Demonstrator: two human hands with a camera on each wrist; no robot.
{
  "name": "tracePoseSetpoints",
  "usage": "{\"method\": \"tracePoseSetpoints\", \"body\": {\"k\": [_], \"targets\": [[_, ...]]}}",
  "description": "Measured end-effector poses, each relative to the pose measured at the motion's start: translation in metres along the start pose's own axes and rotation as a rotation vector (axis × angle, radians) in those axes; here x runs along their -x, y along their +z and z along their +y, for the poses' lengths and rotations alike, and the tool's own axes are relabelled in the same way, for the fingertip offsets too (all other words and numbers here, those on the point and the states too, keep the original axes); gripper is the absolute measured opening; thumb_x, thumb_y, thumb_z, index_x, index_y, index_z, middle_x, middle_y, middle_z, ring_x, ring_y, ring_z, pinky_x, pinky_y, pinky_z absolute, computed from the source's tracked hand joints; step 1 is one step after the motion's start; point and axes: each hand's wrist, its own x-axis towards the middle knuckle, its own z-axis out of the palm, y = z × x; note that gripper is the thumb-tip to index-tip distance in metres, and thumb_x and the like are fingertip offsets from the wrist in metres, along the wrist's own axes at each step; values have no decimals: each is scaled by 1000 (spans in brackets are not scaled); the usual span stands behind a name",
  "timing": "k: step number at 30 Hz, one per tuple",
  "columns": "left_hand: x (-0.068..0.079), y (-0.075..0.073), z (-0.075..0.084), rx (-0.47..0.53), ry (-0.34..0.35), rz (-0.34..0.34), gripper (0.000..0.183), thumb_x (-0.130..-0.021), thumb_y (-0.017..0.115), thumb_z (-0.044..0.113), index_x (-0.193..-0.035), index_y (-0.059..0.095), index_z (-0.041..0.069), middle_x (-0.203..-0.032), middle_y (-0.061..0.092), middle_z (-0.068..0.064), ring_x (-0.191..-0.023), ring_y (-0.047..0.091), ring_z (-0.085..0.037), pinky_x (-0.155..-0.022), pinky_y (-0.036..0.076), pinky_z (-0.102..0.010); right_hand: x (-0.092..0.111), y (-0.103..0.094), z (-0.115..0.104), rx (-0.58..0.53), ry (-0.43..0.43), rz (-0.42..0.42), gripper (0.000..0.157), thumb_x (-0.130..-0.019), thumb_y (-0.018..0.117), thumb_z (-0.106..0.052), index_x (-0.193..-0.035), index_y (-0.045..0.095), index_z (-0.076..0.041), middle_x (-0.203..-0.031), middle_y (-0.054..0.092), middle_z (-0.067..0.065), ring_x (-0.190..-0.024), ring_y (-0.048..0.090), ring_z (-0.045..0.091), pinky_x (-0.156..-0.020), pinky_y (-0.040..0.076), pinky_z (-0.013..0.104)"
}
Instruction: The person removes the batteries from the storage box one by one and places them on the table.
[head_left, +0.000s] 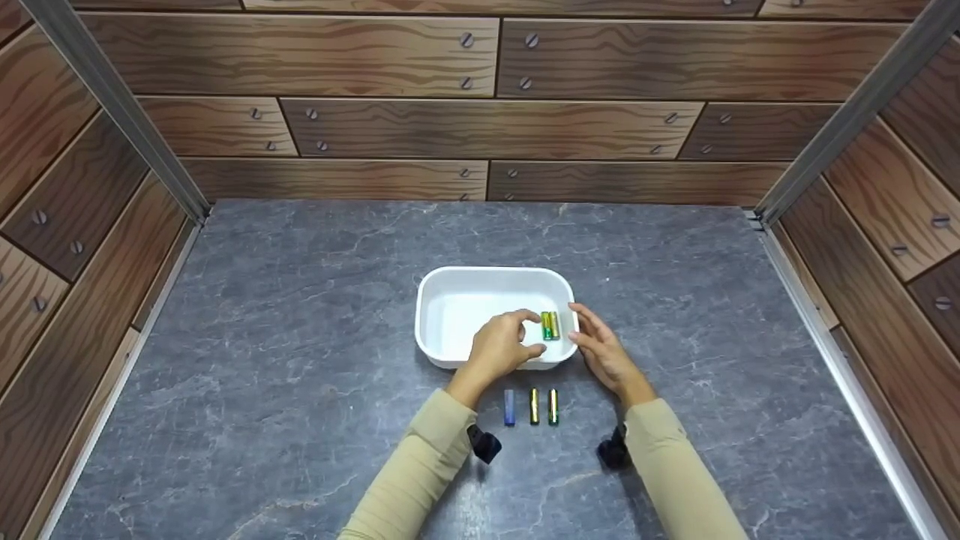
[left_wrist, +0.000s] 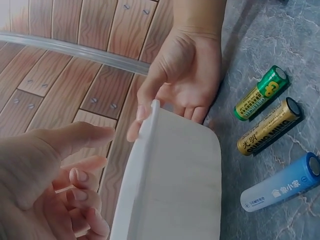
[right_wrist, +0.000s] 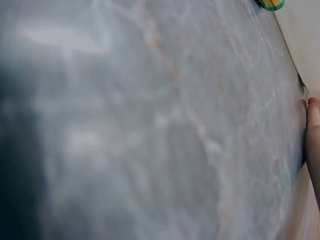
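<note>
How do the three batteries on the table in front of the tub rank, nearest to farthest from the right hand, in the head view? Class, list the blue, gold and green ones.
From the right hand:
1. Green battery: right end of the row.
2. Gold battery: middle.
3. Blue battery: left end.

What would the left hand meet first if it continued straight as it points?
The left hand would likely meet the two batteries in the box, though depth is unclear.
</note>
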Motion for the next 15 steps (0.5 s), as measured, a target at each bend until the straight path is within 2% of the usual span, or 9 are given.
{"method": "tracePoseSetpoints", "body": {"k": [9, 15], "targets": [[-9, 7, -2, -21, -39, -5, 41, -79, 78, 26, -117, 67, 14, -67, 45, 6, -59, 38, -7, -52, 27, -19, 0, -3, 2, 21, -33, -43, 44, -92, 53, 2, -127, 51, -25, -124, 55, -15, -116, 54, -1, -98, 44, 15], [-18, 13, -3, -49, -78, -35, 42, -79, 77, 28, -118, 66, 15, -70, 52, 4, -61, 41, -7, -52, 29, -20, 0, 0, 0, 16, -14, -9, 47, -91, 53, 4, -132, 48, -19, -129, 52, -8, -117, 54, 2, -98, 44, 17]]}}
